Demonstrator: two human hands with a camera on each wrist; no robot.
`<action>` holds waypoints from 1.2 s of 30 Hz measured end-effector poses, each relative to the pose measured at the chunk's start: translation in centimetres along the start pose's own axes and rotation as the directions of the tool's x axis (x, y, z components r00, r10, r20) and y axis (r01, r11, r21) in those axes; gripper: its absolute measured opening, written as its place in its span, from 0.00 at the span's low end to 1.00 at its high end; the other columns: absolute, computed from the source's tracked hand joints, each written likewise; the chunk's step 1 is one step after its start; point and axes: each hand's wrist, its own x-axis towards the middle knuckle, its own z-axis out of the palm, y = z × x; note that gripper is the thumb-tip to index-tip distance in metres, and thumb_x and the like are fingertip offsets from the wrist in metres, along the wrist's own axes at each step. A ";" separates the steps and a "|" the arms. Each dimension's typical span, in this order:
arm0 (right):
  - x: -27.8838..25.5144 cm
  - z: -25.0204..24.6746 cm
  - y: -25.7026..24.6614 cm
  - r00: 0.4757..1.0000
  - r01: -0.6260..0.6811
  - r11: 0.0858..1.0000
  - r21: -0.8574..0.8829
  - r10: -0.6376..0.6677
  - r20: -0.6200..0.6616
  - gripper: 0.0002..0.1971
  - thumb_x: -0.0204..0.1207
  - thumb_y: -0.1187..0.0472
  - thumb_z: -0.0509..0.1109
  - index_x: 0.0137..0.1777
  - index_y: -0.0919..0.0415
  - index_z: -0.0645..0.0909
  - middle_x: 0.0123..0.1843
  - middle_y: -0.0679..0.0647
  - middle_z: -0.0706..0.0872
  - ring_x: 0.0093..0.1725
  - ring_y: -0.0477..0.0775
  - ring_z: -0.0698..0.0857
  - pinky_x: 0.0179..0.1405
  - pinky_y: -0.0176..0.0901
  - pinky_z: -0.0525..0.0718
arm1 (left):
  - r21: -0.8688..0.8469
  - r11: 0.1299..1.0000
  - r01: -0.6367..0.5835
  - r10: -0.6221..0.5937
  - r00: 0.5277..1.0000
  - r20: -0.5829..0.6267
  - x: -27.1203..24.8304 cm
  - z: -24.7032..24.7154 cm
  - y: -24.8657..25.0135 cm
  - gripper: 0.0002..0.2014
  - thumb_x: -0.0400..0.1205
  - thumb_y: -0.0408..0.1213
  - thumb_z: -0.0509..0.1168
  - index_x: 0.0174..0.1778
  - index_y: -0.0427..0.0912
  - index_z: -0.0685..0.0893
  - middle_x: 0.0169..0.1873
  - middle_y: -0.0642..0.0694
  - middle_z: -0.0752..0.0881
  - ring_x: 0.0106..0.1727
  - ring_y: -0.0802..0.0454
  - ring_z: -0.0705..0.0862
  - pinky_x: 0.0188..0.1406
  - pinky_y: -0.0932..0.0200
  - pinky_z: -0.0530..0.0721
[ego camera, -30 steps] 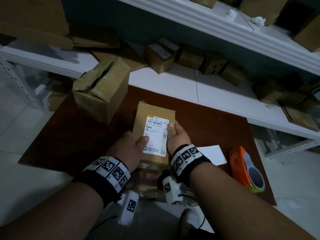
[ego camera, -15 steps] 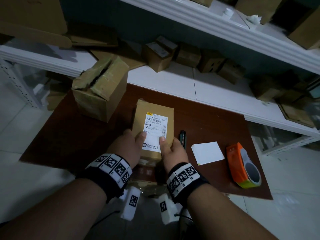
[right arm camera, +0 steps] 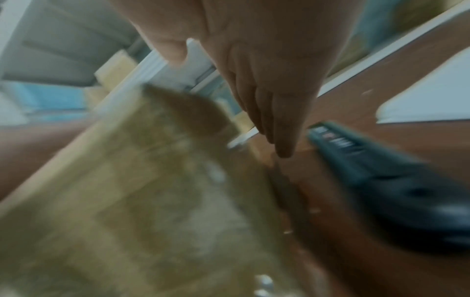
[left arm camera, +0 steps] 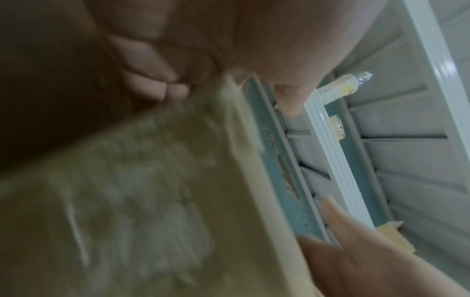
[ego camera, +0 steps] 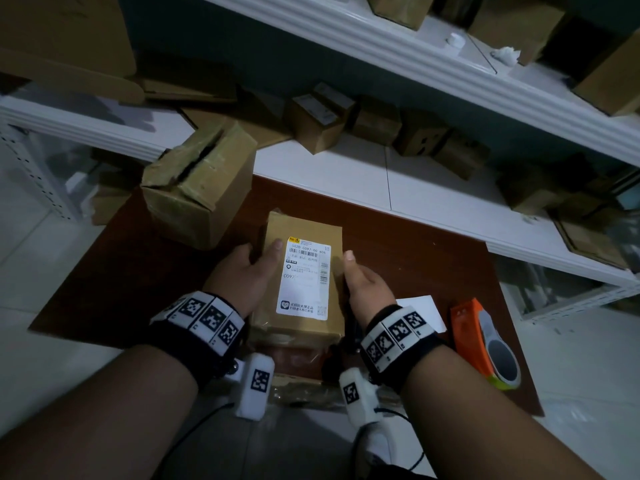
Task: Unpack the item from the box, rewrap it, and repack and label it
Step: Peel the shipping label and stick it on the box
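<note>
A small cardboard box (ego camera: 304, 228) with a white shipping label (ego camera: 304, 278) stuck on its top lies on the brown table (ego camera: 131, 271), between my hands. My left hand (ego camera: 263, 251) grips its left side, thumb on top beside the label and fingers curled against the side wall (left arm camera: 157, 80). My right hand (ego camera: 353, 268) lies flat along the right side; its fingers (right arm camera: 277, 124) point straight down toward the table, thumb raised apart. Both wrist views show the box (right arm camera: 127, 191) blurred and close.
A larger torn-open carton (ego camera: 201, 188) stands at the table's back left. A black cutter (right arm camera: 381, 176) lies just right of my right hand, then a white sheet (ego camera: 426, 308) and an orange tape dispenser (ego camera: 485, 344). Behind, white shelves (ego camera: 433, 188) hold several small boxes.
My right hand left the label's near end and moved to the box's right side. My left hand slid forward along the left side, its thumb now off the label.
</note>
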 end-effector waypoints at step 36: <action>0.4 3.7 1.6 0.927 0.361 0.802 -0.475 -0.363 0.092 0.26 0.88 0.47 0.46 0.85 0.29 0.46 0.68 0.56 0.80 0.46 0.53 0.81 0.49 0.47 0.82 | 0.359 0.897 -0.260 0.298 0.953 -0.055 -1.3 2.3 -0.4 0.25 0.90 0.41 0.51 0.83 0.66 0.65 0.87 0.49 0.57 0.76 0.47 0.74 0.68 0.49 0.80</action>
